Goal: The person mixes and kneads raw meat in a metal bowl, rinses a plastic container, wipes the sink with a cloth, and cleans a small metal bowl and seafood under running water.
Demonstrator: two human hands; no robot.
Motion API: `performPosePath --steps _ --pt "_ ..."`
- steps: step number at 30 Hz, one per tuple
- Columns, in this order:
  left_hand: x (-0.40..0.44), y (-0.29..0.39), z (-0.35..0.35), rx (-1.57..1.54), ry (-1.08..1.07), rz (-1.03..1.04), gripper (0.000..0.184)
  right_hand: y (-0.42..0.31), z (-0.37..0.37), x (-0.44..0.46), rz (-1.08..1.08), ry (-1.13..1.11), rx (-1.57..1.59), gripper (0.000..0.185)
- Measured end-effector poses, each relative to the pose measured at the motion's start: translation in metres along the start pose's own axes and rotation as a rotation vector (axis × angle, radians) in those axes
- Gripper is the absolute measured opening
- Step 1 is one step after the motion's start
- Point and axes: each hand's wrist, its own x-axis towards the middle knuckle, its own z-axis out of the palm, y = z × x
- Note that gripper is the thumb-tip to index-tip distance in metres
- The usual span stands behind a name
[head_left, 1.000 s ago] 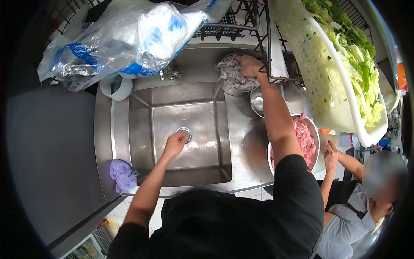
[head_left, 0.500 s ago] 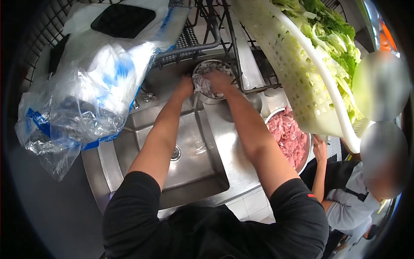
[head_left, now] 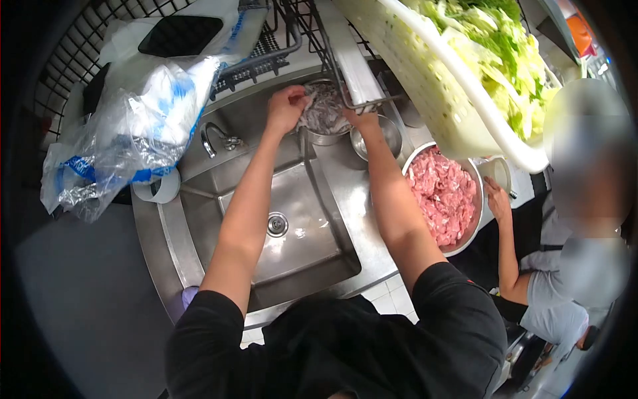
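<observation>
A round metal bowl (head_left: 327, 139) behind the sink holds pale grey-white, wet-looking strips (head_left: 323, 114) whose kind I cannot make out. At its left rim is my left hand (head_left: 286, 108), with fingers curled together against the edge of the strips; whatever they pinch is too small to name. My right hand (head_left: 362, 119) reaches to the bowl's right side, its fingers partly hidden by the rack's wire and the bowl's contents. Beneath my right forearm sits a smaller metal bowl (head_left: 393, 138).
Below my arms lies a steel sink (head_left: 302, 199) with a tap (head_left: 212, 136). A bowl of raw pink meat pieces (head_left: 444, 199) stands right, near a co-worker's hand (head_left: 498, 199). Overhead hang a white basket (head_left: 438, 80) of lettuce (head_left: 508, 60), a wire rack (head_left: 290, 40) and plastic bags (head_left: 133, 133).
My left hand has risen slightly at the left rim, fingers curled. My right hand has shifted from within the strips to the bowl's right side. The view has shifted, showing the tap more fully.
</observation>
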Motion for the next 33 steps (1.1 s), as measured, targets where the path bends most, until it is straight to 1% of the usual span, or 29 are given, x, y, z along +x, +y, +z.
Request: performPosePath --steps 1,2,3,4,5,6,7,8,9,10,11,12,13,14,15,16,18,19,20,21,22,24,25,26,27,28,31,32,33 --pt "0.004 -0.004 0.002 0.0 0.035 0.019 0.027 0.001 -0.011 -0.005 0.004 0.003 -0.004 0.043" --pt "0.005 -0.001 0.004 -0.001 0.074 0.042 0.028 0.002 -0.021 -0.007 0.058 -0.163 -0.083 0.04" --pt "-0.001 0.005 0.003 0.054 0.142 -0.031 0.031 0.002 -0.03 -0.007 0.114 -0.326 -0.16 0.036" --pt "-0.008 0.0 0.008 0.055 0.141 -0.019 0.031 0.002 -0.038 -0.008 0.168 -0.486 -0.236 0.033" --pt "-0.014 -0.022 0.017 0.13 0.151 -0.093 0.031 -0.034 -0.074 -0.004 0.275 -0.508 -0.098 0.025" --pt "-0.02 -0.034 0.022 0.208 0.161 -0.17 0.031 -0.037 -0.077 -0.011 0.277 -0.499 -0.093 0.025" --pt "-0.028 -0.032 0.024 0.215 0.159 -0.162 0.031 -0.039 -0.077 -0.017 0.282 -0.415 -0.015 0.022" --pt "-0.037 -0.029 0.026 0.221 0.088 -0.228 0.033 -0.039 -0.076 -0.02 0.286 -0.331 0.061 0.019" --pt "-0.042 -0.026 0.028 0.225 0.017 -0.297 0.034 -0.039 -0.074 -0.022 0.288 -0.325 0.066 0.019" --pt "-0.04 -0.023 0.029 0.233 0.014 -0.292 0.034 -0.039 -0.072 -0.024 0.312 -0.265 0.121 0.019" --pt "-0.037 -0.015 0.027 0.346 -0.002 -0.302 0.032 -0.04 -0.07 -0.027 0.339 -0.203 0.175 0.018" --pt "-0.035 -0.006 0.026 0.459 -0.019 -0.312 0.029 -0.046 -0.072 -0.032 0.347 -0.198 0.178 0.018" --pt "-0.032 0.004 0.027 0.463 -0.023 -0.307 0.029 -0.052 -0.074 -0.036 0.369 -0.097 0.12 0.018" --pt "-0.027 0.015 0.027 0.559 -0.083 -0.266 0.034 -0.054 -0.077 -0.037 0.39 0.003 0.061 0.018" --pt "-0.022 0.024 0.028 0.654 -0.142 -0.225 0.041 -0.045 -0.065 -0.038 0.622 -0.128 0.184 0.026" --pt "-0.018 0.032 0.031 0.656 -0.147 -0.219 0.041 -0.035 -0.058 -0.04 0.627 -0.122 0.183 0.026" --pt "-0.012 0.042 0.043 0.53 -0.224 -0.017 0.035 -0.037 -0.056 -0.037 1.01 -0.428 0.534 0.027" --pt "-0.011 0.047 0.05 0.524 -0.227 -0.012 0.035 -0.042 -0.045 -0.04 1.063 -0.259 0.783 0.018" --pt "-0.01 0.051 0.056 0.64 -0.243 0.012 0.047 -0.05 -0.045 -0.038 1.062 -0.254 0.775 0.018" --pt "-0.009 0.052 0.061 0.754 -0.256 0.035 0.06 -0.058 -0.047 -0.038 1.151 -0.24 0.867 0.019" --pt "-0.006 0.052 0.062 0.745 -0.252 0.038 0.06 -0.067 -0.05 -0.036 1.235 -0.224 0.96 0.021" --pt "0.0 0.044 0.066 0.853 -0.445 -0.028 0.081 -0.069 -0.043 -0.035 1.248 -0.264 0.963 0.025" --pt "0.002 0.039 0.07 0.955 -0.519 -0.006 0.087 -0.068 -0.041 -0.035 1.217 -0.269 0.944 0.026" --pt "0.0 0.032 0.074 0.942 -0.519 -0.009 0.087 -0.07 -0.042 -0.036 1.189 -0.274 0.923 0.028" --pt "-0.004 0.025 0.078 0.932 -0.483 0.039 0.089 -0.073 -0.043 -0.04 1.193 -0.275 0.91 0.028" --pt "-0.006 0.018 0.082 0.923 -0.447 0.088 0.091 -0.076 -0.043 -0.045 1.214 -0.215 0.945 0.029" --pt "-0.015 0.017 0.079 0.848 -0.486 0.149 0.094 -0.085 -0.049 -0.06 1.281 -0.114 1.007 0.03" --pt "-0.02 0.013 0.079 0.848 -0.489 0.139 0.094 -0.089 -0.05 -0.065 1.312 -0.068 1.042 0.03" --pt "-0.026 0.01 0.08 0.877 -0.463 0.184 0.088 -0.094 -0.052 -0.072 1.317 -0.079 1.042 0.03"
